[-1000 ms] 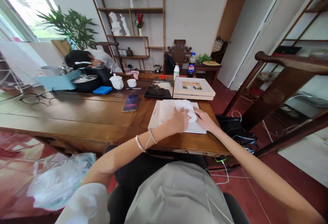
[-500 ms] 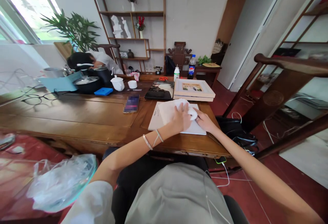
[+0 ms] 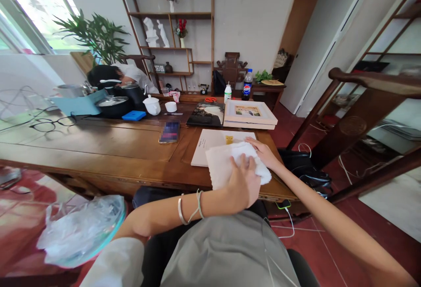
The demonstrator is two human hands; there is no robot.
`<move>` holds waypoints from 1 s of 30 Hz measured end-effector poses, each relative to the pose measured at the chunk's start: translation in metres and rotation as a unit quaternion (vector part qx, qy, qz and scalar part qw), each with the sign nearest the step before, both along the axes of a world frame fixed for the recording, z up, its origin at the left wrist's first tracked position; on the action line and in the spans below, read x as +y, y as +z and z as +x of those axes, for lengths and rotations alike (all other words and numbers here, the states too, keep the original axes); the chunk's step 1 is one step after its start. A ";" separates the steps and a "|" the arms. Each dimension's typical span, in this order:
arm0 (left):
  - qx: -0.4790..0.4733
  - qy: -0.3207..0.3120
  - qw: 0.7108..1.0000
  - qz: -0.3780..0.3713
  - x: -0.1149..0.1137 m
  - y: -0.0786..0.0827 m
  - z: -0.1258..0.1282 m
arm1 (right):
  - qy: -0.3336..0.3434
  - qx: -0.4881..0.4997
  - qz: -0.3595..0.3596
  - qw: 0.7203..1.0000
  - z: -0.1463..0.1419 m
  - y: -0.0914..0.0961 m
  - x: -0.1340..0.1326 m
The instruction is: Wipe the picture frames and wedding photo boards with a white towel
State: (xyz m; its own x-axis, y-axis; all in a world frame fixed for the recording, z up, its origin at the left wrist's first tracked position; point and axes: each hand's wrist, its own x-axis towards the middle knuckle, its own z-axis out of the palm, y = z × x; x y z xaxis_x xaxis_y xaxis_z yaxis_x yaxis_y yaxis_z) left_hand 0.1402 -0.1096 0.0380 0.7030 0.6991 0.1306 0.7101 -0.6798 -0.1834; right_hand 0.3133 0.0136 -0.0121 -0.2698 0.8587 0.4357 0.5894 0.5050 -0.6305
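Observation:
A white cloth point(image 3: 221, 164), folded and fluffy, lies under my left hand point(image 3: 244, 182), whose curled, slightly parted fingers grip it from above. The cloth covers the lower right part of a flat white book or board point(image 3: 205, 142) and overhangs the table's front edge. A small yellow picture point(image 3: 229, 139) and fine print show on the white surface. My right hand point(image 3: 265, 153) rests by the board's right edge with fingers stretched out; its fingertips lie on the top right corner, beside the cloth.
Behind the board are a dark album point(image 3: 205, 115), a white framed picture box point(image 3: 268, 121), a cola bottle point(image 3: 247, 86) and a white bottle point(image 3: 227, 94). A phone point(image 3: 169, 132) lies left. A person point(image 3: 131, 74) leans at the far left. A wooden chair point(image 3: 348, 116) stands right.
My left hand has drawn the cloth toward me and slightly right, past the board's near edge, uncovering the yellow picture. My right hand has shifted only slightly.

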 end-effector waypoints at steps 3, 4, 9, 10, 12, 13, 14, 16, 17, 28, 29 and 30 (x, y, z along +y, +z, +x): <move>-0.008 0.028 0.999 -0.012 0.027 0.005 0.001 | -0.033 0.011 0.010 0.999 -0.002 0.001 -0.002; -0.012 0.036 0.999 -0.014 0.039 0.006 0.002 | -0.037 0.010 0.011 0.999 -0.002 0.002 -0.003; -0.036 0.033 0.999 -0.004 0.095 0.003 0.000 | -0.052 -0.015 0.017 0.998 -0.002 0.003 -0.003; -0.042 0.034 0.999 0.003 0.103 0.001 0.000 | -0.062 -0.017 0.016 0.998 -0.002 0.003 -0.003; -0.051 0.040 0.998 0.019 0.111 -0.003 0.000 | -0.078 -0.016 0.010 0.997 -0.001 0.003 -0.002; -0.052 0.041 0.997 0.024 0.113 -0.004 0.001 | -0.083 -0.014 0.005 0.996 -0.001 0.002 -0.002; -0.050 0.040 0.998 0.025 0.111 -0.005 0.002 | -0.085 -0.010 0.002 0.996 -0.001 0.002 -0.002; -0.042 0.029 0.998 0.023 0.103 -0.004 0.005 | -0.082 0.001 -0.004 0.997 0.001 0.000 -0.001; -0.038 0.021 0.999 0.021 0.096 -0.003 0.006 | -0.079 0.008 -0.007 0.997 0.002 -0.001 0.000; -0.005 -0.101 0.995 -0.001 0.025 0.015 -0.031 | -0.068 -0.001 -0.007 0.998 0.000 -0.006 0.001; -0.006 -0.096 0.995 -0.002 0.027 0.018 -0.036 | -0.062 -0.012 -0.004 0.998 -0.001 -0.006 0.001; -0.005 -0.083 0.997 -0.005 0.030 0.020 -0.040 | -0.053 -0.024 0.002 0.998 -0.001 -0.006 0.001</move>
